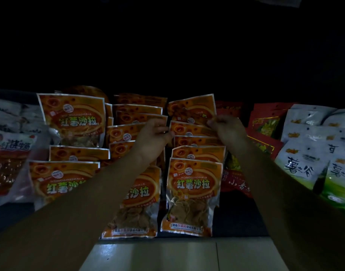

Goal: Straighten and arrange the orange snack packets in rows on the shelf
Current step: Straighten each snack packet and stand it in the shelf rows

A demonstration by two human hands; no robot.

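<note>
Three rows of orange packets (193,184) lie overlapped on the dark shelf (242,216), running from its front edge toward the back. Red packets (263,122) and white packets (308,137) sit just beside them on the right. Both hands reach to the back of the right row. The left hand (154,135) has its fingers curled at the left edge of a rear packet (189,128). The right hand (227,128) is curled at that packet's right edge and seems to pinch it. The light is too dim to tell how firm either hold is, or whether a second packet is caught as well.

The risk, as I judge it, lies in the overlap. Each packet is partly covered by the one in front, so pulling or lifting this one could drag its neighbours askew and spoil the row. The wrapping looks slick, so a light pinch may slip. Both forearms cross low over the middle and right rows, and a dropped arm could push the front packets off the shelf edge. The right hand is also near the red packets and might nudge them.
</note>
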